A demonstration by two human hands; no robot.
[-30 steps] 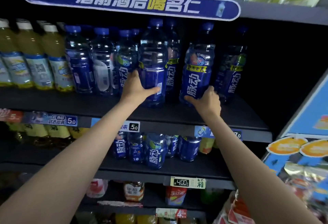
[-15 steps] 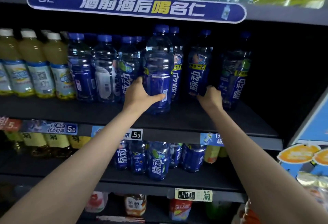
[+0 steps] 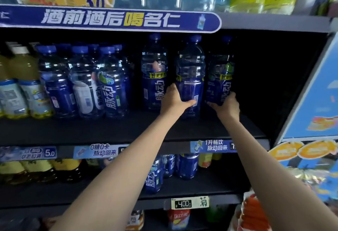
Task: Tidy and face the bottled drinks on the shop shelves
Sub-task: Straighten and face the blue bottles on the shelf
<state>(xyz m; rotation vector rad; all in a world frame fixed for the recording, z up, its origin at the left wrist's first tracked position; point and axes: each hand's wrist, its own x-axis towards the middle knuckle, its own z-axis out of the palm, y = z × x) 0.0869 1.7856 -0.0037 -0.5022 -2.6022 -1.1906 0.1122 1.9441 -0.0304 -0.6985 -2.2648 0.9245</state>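
Note:
Three tall blue bottles stand on the dark middle shelf [image 3: 109, 130]. My left hand [image 3: 173, 100] grips the lower part of the middle tall bottle [image 3: 190, 71], whose label faces away. My right hand [image 3: 225, 105] grips the base of the right tall bottle [image 3: 220, 77], label facing forward. The left tall bottle [image 3: 154, 73] stands free beside my left hand with its label forward. Further left are smaller blue bottles [image 3: 108, 82], some turned with their backs showing.
Yellow drink bottles [image 3: 20, 84] fill the shelf's left end. The space right of the tall bottles is dark. Below, more blue bottles [image 3: 153, 176] and price tags [image 3: 190, 203]. A blue promo panel [image 3: 318, 102] juts out at right. A banner [image 3: 109, 20] hangs overhead.
My left hand has carried its tall bottle rightward, next to the far-right bottle. My right hand has shifted from one tall bottle to the rightmost. The view has panned right.

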